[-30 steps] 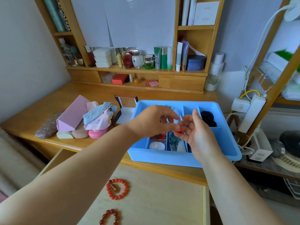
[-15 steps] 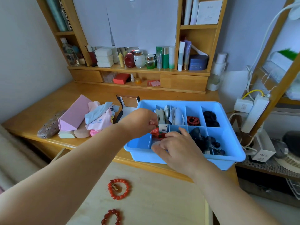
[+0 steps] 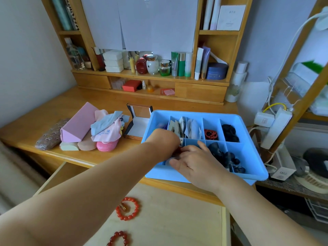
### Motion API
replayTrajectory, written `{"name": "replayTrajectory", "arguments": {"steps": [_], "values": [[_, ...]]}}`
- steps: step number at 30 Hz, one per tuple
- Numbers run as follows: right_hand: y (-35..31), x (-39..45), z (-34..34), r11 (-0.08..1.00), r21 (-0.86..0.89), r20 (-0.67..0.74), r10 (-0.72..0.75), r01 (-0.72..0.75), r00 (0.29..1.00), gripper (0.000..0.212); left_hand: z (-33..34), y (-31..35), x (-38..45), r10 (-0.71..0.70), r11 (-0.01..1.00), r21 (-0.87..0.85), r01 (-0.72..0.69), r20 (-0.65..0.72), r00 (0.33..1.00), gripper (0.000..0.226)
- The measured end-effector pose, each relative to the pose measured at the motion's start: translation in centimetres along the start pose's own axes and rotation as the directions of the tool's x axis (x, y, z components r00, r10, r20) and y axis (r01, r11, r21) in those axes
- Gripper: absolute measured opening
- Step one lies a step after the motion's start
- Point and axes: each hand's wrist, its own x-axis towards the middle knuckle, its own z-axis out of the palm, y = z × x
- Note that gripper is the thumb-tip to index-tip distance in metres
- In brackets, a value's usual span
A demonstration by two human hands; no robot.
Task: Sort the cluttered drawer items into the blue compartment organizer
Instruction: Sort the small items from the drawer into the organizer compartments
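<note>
The blue compartment organizer (image 3: 252, 157) stands on the desk's front right. Its back cells hold paper sachets (image 3: 189, 129), a red bead bracelet (image 3: 210, 134) and black scrunchies (image 3: 229, 133); dark clips (image 3: 229, 160) fill a front cell. My left hand (image 3: 164, 141) reaches down into the front-left cells, its fingertips hidden. My right hand (image 3: 195, 161) lies over the same cells with fingers stretched left and thumb up. A scrap of red shows between the two hands. In the open drawer (image 3: 177, 219) below lie two red bead bracelets (image 3: 127, 208) (image 3: 119, 238).
Left of the organizer are an open jewellery box (image 3: 138, 121), a heap of cloths (image 3: 108, 128), a pink triangular case (image 3: 78, 121), sponges and a patterned pouch (image 3: 51, 134). Cosmetics line the shelf (image 3: 159, 77) behind. A power strip (image 3: 275, 126) and cables hang at the right.
Both hands came down from above the organizer into its front-left cells. The small red thing pinched by my left hand went down with it.
</note>
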Motion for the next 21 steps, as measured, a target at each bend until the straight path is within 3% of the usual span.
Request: {"name": "replayTrajectory", "arguments": {"steps": [4,6,10,13,16,17,19,21], "values": [[-0.2,-0.3,-0.3,0.998,0.058,-0.003,0.008,-0.007,1.0,0.075,-0.3,0.5,0.7,0.033,0.994,0.106,-0.032,-0.008,0.999,0.014],[-0.3,-0.3,-0.4,0.997,0.07,0.005,0.017,-0.017,1.0,0.067,-0.3,-0.3,0.4,0.03,0.999,0.039,-0.03,0.005,1.0,0.018],[-0.1,-0.2,-0.1,0.998,0.061,-0.009,0.029,-0.028,1.0,0.076,0.6,-1.5,-1.5,0.114,0.972,-0.214,-0.093,0.092,0.989,0.027],[-0.3,-0.2,-0.3,0.999,0.035,0.013,0.03,-0.03,0.999,0.063,0.9,-1.9,-3.4,0.057,0.813,-0.583,-0.014,0.054,0.997,0.03],[-0.8,-0.6,-0.7,1.0,-0.01,0.025,0.016,-0.016,1.0,0.056,1.8,-2.4,-6.4,-0.128,0.592,-0.803,-0.07,-0.179,0.975,0.026],[-0.9,-0.8,-0.7,0.999,-0.037,-0.007,0.015,-0.015,1.0,0.054,2.5,-2.6,-7.8,-0.203,0.583,-0.805,-0.109,-0.275,0.94,0.026],[-1.5,-1.9,-0.3,0.995,-0.089,-0.225,-0.06,0.041,0.972,0.042,4.1,-2.7,-10.9,-0.31,0.619,-0.768,-0.166,-0.433,0.846,0.023],[-2.4,-4.1,0.9,0.978,-0.157,-0.492,-0.2,0.14,0.847,0.028,6.5,-2.7,-14.3,-0.348,0.637,-0.75,-0.177,-0.485,0.802,0.018]]}}
